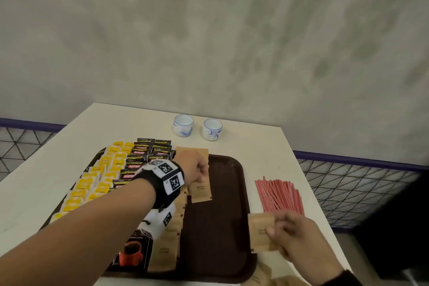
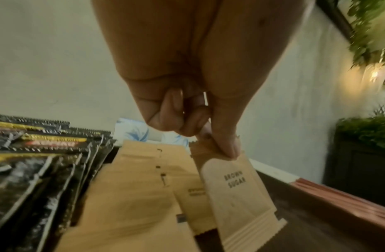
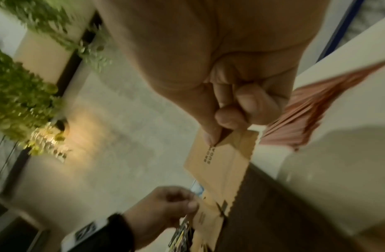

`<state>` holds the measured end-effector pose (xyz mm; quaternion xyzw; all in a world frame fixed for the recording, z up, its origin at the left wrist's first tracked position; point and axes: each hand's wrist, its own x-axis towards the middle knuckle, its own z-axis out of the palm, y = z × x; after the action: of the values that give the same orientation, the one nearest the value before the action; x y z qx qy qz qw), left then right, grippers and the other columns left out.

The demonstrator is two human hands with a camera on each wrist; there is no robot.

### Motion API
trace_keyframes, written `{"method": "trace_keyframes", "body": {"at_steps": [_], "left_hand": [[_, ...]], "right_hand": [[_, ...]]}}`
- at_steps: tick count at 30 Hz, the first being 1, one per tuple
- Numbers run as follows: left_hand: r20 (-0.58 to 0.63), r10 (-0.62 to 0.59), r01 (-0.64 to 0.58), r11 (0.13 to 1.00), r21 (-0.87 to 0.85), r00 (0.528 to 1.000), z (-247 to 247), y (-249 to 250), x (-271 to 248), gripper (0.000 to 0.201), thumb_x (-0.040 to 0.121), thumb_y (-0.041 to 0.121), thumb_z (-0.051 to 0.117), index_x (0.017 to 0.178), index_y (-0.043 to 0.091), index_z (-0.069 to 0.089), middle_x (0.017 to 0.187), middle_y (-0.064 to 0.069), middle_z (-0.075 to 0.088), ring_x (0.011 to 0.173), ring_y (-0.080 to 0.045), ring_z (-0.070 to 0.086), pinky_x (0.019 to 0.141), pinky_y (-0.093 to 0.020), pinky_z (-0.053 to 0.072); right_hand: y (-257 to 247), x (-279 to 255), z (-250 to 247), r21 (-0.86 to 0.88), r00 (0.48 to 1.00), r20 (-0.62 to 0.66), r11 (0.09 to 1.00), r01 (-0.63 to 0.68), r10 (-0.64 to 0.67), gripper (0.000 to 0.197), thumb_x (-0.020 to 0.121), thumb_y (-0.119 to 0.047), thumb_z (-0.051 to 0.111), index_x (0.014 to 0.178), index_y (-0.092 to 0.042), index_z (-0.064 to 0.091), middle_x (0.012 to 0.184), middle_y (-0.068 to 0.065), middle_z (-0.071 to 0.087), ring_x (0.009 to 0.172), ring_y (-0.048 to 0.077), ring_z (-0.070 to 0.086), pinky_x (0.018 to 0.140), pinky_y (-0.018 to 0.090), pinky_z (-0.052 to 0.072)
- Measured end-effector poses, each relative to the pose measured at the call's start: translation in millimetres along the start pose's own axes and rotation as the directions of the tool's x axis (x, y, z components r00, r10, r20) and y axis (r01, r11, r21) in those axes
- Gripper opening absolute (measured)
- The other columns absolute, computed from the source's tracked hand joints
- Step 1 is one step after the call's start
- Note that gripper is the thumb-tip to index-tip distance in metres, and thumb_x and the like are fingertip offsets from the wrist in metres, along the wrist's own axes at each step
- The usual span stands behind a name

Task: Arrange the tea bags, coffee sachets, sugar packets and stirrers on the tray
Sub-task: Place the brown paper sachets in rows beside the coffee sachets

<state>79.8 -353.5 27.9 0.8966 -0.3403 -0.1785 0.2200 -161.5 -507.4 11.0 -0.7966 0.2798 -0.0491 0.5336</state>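
White table (image 1: 76,137), brown tray (image 1: 218,227). Your left hand (image 1: 197,168) pinches sugar packet (image 1: 201,189) by top edge, extending row beneath; your right hand (image 1: 299,237) grips next packet (image 1: 258,231), staged for handoff.

Matt kraft-paper sugar packets (image 1: 200,189), glossy foil coffee sachets (image 1: 141,158), smooth dark plastic tray (image 1: 218,227), glazed ceramic cups (image 1: 183,125).

Two white-and-blue cups (image 1: 183,125) side by side on white table (image 1: 267,144), mottled wall (image 1: 209,30)
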Motion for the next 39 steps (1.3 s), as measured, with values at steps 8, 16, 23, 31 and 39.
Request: {"method": "trace_keyframes", "body": {"at_steps": [8, 16, 23, 31, 39], "left_hand": [[0.107, -0.017, 0.008, 0.996, 0.091, 0.994, 5, -14, 34, 0.019, 0.079, 0.011, 0.074, 0.098, 0.010, 0.072, 0.106, -0.003, 0.070, 0.099, -0.017, 0.064, 0.091, -0.028, 0.050], [-0.044, 0.024, -0.021, 0.997, 0.074, 0.999, 6, -20, 39, 0.011, 0.076, 0.015, 0.075, 0.079, 0.018, 0.065, 0.071, 0.012, 0.059, 0.076, -0.012, 0.059, 0.076, -0.025, 0.051], [-0.372, 0.060, -0.116, 0.985, -0.129, 0.926, -52, -36, -5, 0.012, 0.080, 0.034, 0.072, 0.076, 0.024, 0.065, 0.075, 0.010, 0.061, 0.060, 0.002, 0.049, 0.059, -0.014, 0.035], [-0.496, 0.080, -0.200, 0.961, -0.193, 0.865, -88, -53, -129, 0.017, 0.077, 0.047, 0.070, 0.079, 0.031, 0.070, 0.056, 0.016, 0.054, 0.048, -0.005, 0.039, 0.045, -0.020, 0.032], [-0.536, -0.069, -0.051, 0.977, -0.206, 0.842, -77, -82, -203, 0.046, 0.067, 0.070, 0.060, 0.093, 0.033, 0.069, 0.049, -0.014, 0.038, 0.047, -0.035, 0.042, 0.038, -0.033, 0.032]], "right_hand": [[-25, 35, 42, -0.034, 0.996, 0.086, 0.999, -0.004, 0.007, 0.011, 0.090, -0.007, 0.062, 0.099, -0.009, 0.057, 0.075, -0.006, 0.063, 0.061, 0.000, 0.052, 0.047, 0.008, 0.041], [-33, 76, 74, -0.027, 0.992, 0.122, 0.999, -0.036, 0.039, 0.011, 0.085, -0.008, 0.069, 0.091, -0.008, 0.060, 0.064, -0.004, 0.061, 0.046, -0.002, 0.055, 0.047, 0.012, 0.040], [-33, 110, 102, -0.005, 0.992, 0.097, 0.997, -0.083, 0.083, 0.021, 0.081, -0.007, 0.072, 0.080, -0.015, 0.053, 0.068, 0.007, 0.054, 0.048, 0.015, 0.050, 0.041, 0.022, 0.038], [-29, 125, 126, -0.106, 0.992, 0.029, 0.988, -0.116, 0.120, 0.023, 0.079, -0.008, 0.075, 0.077, -0.014, 0.053, 0.066, 0.007, 0.062, 0.039, 0.010, 0.052, 0.039, 0.020, 0.039], [-27, 126, 134, -0.201, 0.990, -0.087, 0.972, -0.125, 0.109, 0.020, 0.078, -0.009, 0.070, 0.070, -0.020, 0.056, 0.080, 0.008, 0.069, 0.070, 0.024, 0.065, 0.069, 0.035, 0.059]]}}
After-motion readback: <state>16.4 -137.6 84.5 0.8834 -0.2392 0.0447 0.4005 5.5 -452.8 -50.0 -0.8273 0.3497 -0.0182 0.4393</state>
